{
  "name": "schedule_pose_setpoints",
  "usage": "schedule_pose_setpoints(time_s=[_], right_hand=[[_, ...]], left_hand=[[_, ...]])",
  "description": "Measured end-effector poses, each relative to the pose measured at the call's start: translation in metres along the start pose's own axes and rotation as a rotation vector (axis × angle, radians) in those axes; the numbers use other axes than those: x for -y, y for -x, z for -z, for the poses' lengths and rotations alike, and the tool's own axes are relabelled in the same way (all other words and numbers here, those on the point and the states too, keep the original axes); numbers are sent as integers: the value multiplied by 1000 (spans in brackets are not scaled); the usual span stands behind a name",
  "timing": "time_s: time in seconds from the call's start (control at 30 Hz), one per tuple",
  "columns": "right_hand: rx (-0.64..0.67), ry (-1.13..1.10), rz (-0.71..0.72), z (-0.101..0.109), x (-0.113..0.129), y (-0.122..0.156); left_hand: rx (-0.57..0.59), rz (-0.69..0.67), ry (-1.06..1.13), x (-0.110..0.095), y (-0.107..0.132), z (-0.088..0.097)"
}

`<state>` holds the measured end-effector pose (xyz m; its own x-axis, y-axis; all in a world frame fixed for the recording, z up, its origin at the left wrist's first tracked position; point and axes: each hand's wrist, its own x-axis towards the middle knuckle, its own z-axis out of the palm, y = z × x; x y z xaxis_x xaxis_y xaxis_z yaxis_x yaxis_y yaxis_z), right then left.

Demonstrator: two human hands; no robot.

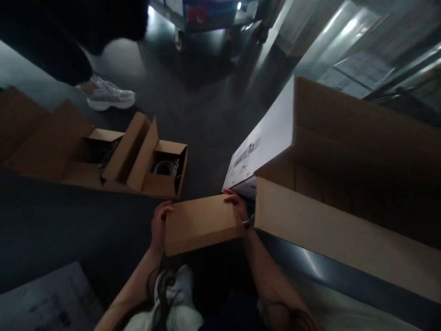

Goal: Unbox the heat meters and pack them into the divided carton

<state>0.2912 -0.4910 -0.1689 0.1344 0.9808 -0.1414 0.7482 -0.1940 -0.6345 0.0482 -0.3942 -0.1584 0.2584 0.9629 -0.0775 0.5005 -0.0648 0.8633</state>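
A closed brown cardboard box (203, 220) is held between my two hands, low in front of me. My left hand (160, 223) grips its left end, fingertips over the top edge. At the opposite end my right hand (237, 204) wraps round the upper corner, close to a large open carton (310, 220) with a white printed side. Just beyond my left hand stands an open small box (181, 184) with a coil of cable (165, 168) inside.
More open brown boxes (79, 170) line up at the left, one with dark contents. Another person's shoe (110, 94) is behind them. A wheeled cart (206, 18) stands at the back. A pale printed carton (48, 299) lies at lower left.
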Motion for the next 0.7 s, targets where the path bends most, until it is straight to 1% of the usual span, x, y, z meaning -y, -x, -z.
schedule_pose_setpoints(time_s=[0.03,0.1,0.13,0.2,0.23,0.3,0.33,0.37,0.4,0.43,0.53,0.7], right_hand=[[-3,-32,-21,1,-3,0],[-4,-82,-66,13,-7,0],[-2,-100,-80,23,-7,1],[25,-89,-74,43,1,2],[66,-47,-45,51,8,3],[214,94,52,60,25,6],[302,182,102,61,34,8],[378,265,145,59,42,10],[428,331,174,56,47,11],[450,382,198,53,51,12],[425,451,252,45,51,12],[383,441,324,47,43,10]], left_hand=[[28,28,69,0,-1,5],[97,68,165,-5,-2,15],[122,66,151,-9,-2,22],[175,17,-4,-17,6,37],[228,-6,-87,-21,12,44],[401,-25,-190,-25,28,56],[488,-22,-215,-26,36,58],[546,-15,-231,-25,44,59],[561,-9,-248,-23,50,57],[541,-8,-267,-19,55,54],[421,-35,-295,-8,62,42],[292,-190,-344,7,68,28]])
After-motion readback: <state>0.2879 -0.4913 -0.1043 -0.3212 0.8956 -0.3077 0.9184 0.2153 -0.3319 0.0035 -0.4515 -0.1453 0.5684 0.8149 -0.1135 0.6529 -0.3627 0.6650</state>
